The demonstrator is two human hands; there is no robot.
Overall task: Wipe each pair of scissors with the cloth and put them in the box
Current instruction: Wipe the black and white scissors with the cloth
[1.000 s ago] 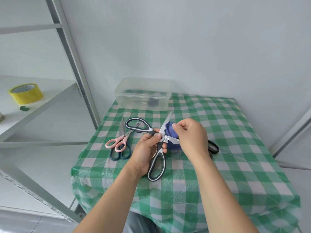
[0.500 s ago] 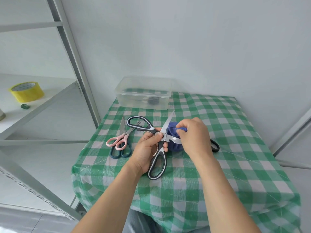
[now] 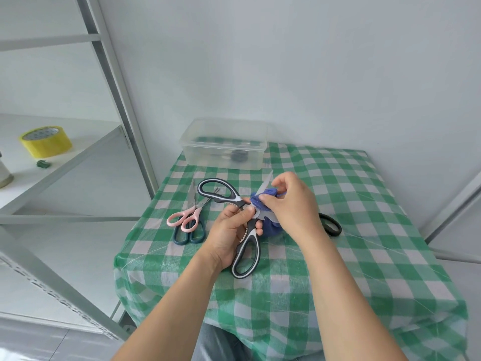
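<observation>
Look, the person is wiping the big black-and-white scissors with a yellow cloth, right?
No, the cloth is blue, not yellow. The head view shows the right hand pinching it against a blade of the big black-and-white scissors, which the left hand holds.

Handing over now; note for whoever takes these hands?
Left hand grips the black-and-white scissors near the pivot, blades open. Right hand pinches the blue cloth against one blade.
Pink scissors and teal scissors lie on the table at left; black scissors lie partly hidden behind the right wrist.
Box at the far edge holds something dark, unclear what.
To do: finish this wipe, box it, then the other three.
</observation>
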